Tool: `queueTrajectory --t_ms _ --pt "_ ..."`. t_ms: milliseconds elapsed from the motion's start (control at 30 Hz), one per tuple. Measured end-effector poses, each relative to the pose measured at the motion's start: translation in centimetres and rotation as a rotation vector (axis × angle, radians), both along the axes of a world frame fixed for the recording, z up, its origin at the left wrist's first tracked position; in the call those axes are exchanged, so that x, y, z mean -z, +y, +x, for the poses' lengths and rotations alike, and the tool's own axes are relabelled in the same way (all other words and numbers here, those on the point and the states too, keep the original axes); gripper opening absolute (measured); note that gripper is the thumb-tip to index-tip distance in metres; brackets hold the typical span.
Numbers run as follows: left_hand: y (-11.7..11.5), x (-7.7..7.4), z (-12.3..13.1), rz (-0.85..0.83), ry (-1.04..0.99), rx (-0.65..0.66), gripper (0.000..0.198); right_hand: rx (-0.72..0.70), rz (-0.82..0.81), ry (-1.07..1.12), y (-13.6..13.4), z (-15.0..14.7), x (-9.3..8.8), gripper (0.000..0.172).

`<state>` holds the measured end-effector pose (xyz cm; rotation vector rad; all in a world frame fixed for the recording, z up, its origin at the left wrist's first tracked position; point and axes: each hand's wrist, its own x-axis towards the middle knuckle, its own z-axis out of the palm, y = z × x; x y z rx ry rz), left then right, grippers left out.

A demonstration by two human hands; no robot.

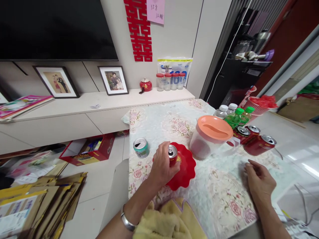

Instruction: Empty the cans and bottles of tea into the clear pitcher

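Note:
My left hand point(161, 166) is wrapped round a red drink can point(172, 155) and holds it upright over a red scalloped plate point(185, 169) on the flowered tablecloth point(219, 189). A green can point(141, 147) stands just left of that hand. My right hand point(259, 179) rests on the cloth with its fingers loosely curled and nothing in it. A clear jug with an orange lid point(211, 136) stands between the hands, further back.
Red cans point(259, 144) and green- and white-capped bottles point(235, 116) stand at the table's far right. A yellow towel point(164, 222) lies at the near edge. Flattened cardboard point(37, 202) and a red box point(92, 151) lie on the floor at left. Jars point(170, 81) stand on the low cabinet.

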<state>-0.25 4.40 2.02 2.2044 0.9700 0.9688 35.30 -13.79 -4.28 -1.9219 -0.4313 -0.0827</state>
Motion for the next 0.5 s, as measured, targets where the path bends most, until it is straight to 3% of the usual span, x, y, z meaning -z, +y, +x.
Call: queueTrajectory --t_ms 167,367,500 --pt "0.3 0.4 -0.7 -0.072 -0.055 0.112 0.072 -0.23 0.227 0.079 2.3 -4.2 -2.6 0.058" --pt "0.3 0.0 -0.8 -0.214 -0.166 0.025 0.067 -0.447 0.414 0.118 6.5 -6.4 -7.4 0.061" --pt "0.0 0.3 -0.8 -0.258 -0.213 -0.043 0.072 -0.45 0.494 0.134 8.6 -7.3 -9.1 0.05"
